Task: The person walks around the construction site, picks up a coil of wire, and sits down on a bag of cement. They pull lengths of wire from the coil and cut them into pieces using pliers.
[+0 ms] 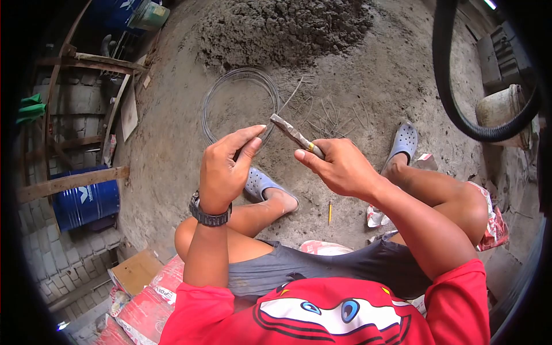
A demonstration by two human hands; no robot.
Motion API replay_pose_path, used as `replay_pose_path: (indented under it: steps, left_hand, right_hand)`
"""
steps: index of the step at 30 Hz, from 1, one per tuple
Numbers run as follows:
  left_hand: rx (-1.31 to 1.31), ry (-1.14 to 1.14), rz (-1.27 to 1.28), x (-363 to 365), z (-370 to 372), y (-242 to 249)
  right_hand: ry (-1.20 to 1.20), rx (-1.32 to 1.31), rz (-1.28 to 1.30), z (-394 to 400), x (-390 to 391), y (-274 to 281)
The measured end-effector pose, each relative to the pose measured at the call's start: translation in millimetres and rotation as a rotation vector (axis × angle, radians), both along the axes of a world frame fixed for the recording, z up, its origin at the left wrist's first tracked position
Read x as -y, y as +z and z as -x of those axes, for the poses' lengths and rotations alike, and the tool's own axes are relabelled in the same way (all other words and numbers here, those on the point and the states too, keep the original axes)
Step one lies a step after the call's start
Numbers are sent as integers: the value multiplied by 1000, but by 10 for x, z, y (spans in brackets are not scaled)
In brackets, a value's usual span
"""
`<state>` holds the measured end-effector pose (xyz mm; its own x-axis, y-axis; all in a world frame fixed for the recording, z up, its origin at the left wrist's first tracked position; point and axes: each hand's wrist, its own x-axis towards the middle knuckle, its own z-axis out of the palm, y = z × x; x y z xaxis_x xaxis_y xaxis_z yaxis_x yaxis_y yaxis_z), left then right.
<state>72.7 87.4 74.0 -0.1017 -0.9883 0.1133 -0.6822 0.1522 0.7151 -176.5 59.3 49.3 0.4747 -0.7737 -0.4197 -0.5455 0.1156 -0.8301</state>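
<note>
My right hand [348, 167] grips a pair of pliers [296, 137], their metal head pointing up and left. A thin wire [291, 96] extends up and right from the plier jaws. Close to the jaws, my left hand [227, 164] is closed in a pinch on the wire, though the fingertips partly hide it. Behind my left hand, a coil of grey wire [214, 89] lies on the dusty floor. Several loose cut wire pieces [333, 121] are scattered right of the pliers.
A mound of grey mortar or sand [282, 31] rises at the far side. Blue drums [86, 201] and wooden framing [75, 183] stand left. A yellow pencil [330, 213] lies between my legs. A black hose [443, 69] hangs at right near a bucket [500, 112].
</note>
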Motion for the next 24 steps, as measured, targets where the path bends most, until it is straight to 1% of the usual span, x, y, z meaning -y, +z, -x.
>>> replay_pose_path:
  steps: [2,3,5,11,14,16,19,21,23,24]
  left_hand:
    - [-25,1,-116,-8,2,60]
    - [-25,-1,-116,-10,-11,58]
    - [-134,-7,-146,-9,-46,48]
    - [-172,-25,-213,-7,-111,94]
    - [-178,-27,-159,-5,-110,92]
    - [-191,-30,-152,-11,-118,70]
    - [-211,-28,-155,-22,-138,68]
    - [-220,-25,-167,-34,-149,93]
    - [-244,-10,-251,-46,-155,134]
    - [-244,-10,-251,-44,-159,120]
  right_hand:
    - [6,2,-4,1,11,24]
    - [15,-5,1,6,18,39]
    - [22,-14,5,9,19,51]
    - [-9,60,-2,26,-10,5]
    - [-5,96,-2,21,-9,-8]
    - [-44,111,107,0,-34,-68]
    - [-48,104,124,14,-29,-72]
    - [-34,92,110,25,-16,-47]
    - [-18,81,99,31,-9,-41]
    - [-24,152,-13,35,-10,-46]
